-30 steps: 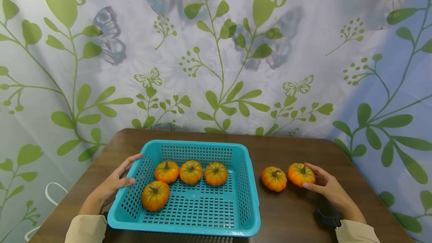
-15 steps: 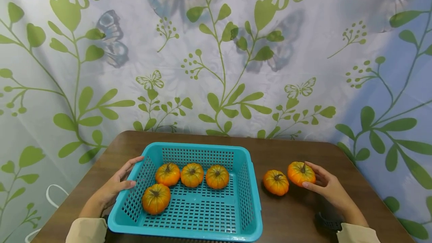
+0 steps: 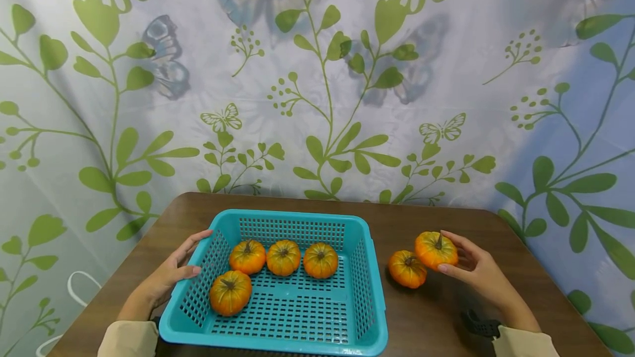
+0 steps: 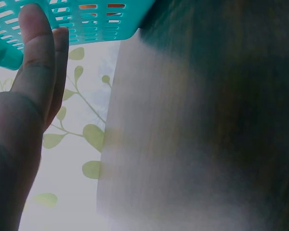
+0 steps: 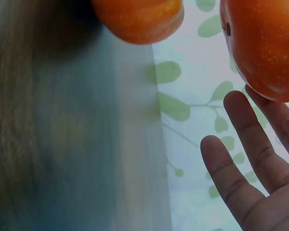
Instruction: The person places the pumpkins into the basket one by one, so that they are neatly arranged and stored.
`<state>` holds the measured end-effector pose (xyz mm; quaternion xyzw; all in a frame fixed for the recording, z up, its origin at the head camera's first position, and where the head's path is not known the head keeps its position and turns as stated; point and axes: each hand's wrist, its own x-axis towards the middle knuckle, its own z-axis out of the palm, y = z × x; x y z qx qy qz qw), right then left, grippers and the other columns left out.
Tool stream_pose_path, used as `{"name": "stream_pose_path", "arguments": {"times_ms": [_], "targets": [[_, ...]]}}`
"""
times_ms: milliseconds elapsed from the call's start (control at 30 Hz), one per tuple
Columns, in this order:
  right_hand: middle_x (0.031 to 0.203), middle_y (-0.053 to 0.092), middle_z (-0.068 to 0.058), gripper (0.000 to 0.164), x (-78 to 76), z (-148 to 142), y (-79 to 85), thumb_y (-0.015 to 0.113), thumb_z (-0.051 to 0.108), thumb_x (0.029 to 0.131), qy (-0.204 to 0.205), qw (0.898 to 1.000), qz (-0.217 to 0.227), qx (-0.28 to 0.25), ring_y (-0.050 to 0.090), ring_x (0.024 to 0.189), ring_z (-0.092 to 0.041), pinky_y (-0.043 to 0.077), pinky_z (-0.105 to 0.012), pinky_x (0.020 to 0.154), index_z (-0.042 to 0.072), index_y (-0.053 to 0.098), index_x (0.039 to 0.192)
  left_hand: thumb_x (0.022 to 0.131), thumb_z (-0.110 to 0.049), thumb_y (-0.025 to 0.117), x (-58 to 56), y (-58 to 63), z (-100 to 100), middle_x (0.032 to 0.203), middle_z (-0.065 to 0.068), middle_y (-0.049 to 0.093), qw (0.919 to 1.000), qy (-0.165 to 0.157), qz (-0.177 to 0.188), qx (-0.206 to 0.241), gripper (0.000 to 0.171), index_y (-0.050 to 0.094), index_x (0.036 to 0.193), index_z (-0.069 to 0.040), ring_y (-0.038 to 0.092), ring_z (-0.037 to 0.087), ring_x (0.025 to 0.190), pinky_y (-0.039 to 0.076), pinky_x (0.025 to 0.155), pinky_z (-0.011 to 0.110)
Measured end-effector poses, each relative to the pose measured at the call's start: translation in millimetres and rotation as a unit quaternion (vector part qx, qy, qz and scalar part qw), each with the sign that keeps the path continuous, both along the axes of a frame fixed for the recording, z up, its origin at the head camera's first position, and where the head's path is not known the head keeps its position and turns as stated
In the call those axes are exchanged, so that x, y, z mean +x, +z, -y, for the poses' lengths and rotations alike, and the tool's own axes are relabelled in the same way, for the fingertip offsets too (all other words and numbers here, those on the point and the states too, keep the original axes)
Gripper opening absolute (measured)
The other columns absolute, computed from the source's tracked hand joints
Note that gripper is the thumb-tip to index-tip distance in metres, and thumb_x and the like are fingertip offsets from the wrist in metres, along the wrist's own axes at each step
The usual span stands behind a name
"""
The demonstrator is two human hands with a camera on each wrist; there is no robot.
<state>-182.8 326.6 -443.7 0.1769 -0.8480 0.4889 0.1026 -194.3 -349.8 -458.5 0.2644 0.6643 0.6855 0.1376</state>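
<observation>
My right hand (image 3: 478, 271) pinches a small orange pumpkin (image 3: 435, 249) between thumb and fingers, its stem up. In the right wrist view this pumpkin (image 5: 267, 43) hangs above the table, with two fingers spread apart below it. A second pumpkin (image 3: 407, 270) sits on the table just left of it, partly overlapped by it. My left hand (image 3: 166, 274) rests on the left side of a turquoise plastic basket (image 3: 372, 285), its fingers nearly straight and the thumb tip over the rim. The left wrist view shows fingers (image 4: 36, 57) against the basket's perforated wall.
Inside the basket are several pumpkins: three in a back row, such as the middle pumpkin (image 3: 283, 258), and one front-left pumpkin (image 3: 230, 292). The brown table (image 3: 446, 324) backs onto a leaf-patterned curtain (image 3: 317, 81). A white cord (image 3: 74, 288) hangs at left.
My right hand has raised its pumpkin off the table and shifted it left, toward the other loose pumpkin. The left hand and the basket stay in place; the head view tilts slightly.
</observation>
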Motion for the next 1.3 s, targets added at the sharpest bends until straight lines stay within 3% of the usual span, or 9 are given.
{"name": "stream_pose_path", "arguments": {"times_ms": [333, 900, 1000, 1167, 1300], "targets": [[0.137, 0.057, 0.031, 0.071, 3.0, 18, 14.7, 0.082, -0.007, 0.088, 0.017, 0.998, -0.056, 0.028, 0.059, 0.116, 0.006, 0.051, -0.012, 0.091, -0.003, 0.054, 0.154, 0.104, -0.012, 0.057, 2.4, -2.2, -1, 0.154, -0.016, 0.052, 1.0000, 0.001, 0.001, 0.006, 0.067, 0.042, 0.162, -0.041, 0.065, 0.018, 0.127, 0.063, 0.094, 0.045], [0.142, 0.056, 0.026, 0.073, 6.2, 45, 18.4, 0.086, -0.001, 0.088, 0.038, 0.996, -0.071, 0.045, 0.064, 0.114, 0.002, 0.053, -0.014, 0.093, 0.004, 0.057, 0.154, 0.104, -0.013, 0.057, 4.4, -2.7, -3, 0.153, -0.014, 0.053, 1.0000, 0.001, 0.004, 0.001, 0.066, 0.041, 0.162, -0.042, 0.065, 0.018, 0.127, 0.063, 0.094, 0.045], [0.143, 0.061, 0.015, 0.073, 6.9, 49, 19.1, 0.087, -0.001, 0.087, 0.037, 0.996, -0.072, 0.046, 0.064, 0.115, 0.003, 0.054, -0.014, 0.093, 0.004, 0.057, 0.154, 0.105, -0.013, 0.057, 4.1, -2.9, -2, 0.154, -0.014, 0.053, 1.0000, -0.003, 0.005, 0.000, 0.066, 0.041, 0.161, -0.042, 0.064, 0.018, 0.128, 0.063, 0.095, 0.045], [0.145, 0.065, -0.016, 0.073, 5.4, 54, 22.8, 0.088, 0.003, 0.088, 0.032, 0.995, -0.068, 0.060, 0.063, 0.117, 0.004, 0.054, -0.015, 0.094, 0.005, 0.057, 0.154, 0.104, -0.012, 0.056, 1.6, -2.3, -1, 0.153, -0.014, 0.053, 1.0000, -0.002, -0.002, -0.002, 0.066, 0.041, 0.161, -0.041, 0.064, 0.018, 0.127, 0.063, 0.094, 0.045], [0.147, 0.064, -0.021, 0.074, 3.5, 58, 27.9, 0.089, 0.006, 0.088, 0.034, 0.995, -0.066, 0.069, 0.062, 0.118, 0.004, 0.054, -0.016, 0.095, 0.007, 0.057, 0.155, 0.104, -0.012, 0.056, 0.3, 0.9, -1, 0.153, -0.014, 0.054, 0.9999, -0.001, -0.009, -0.006, 0.065, 0.041, 0.161, -0.041, 0.065, 0.017, 0.127, 0.063, 0.094, 0.044]]}}
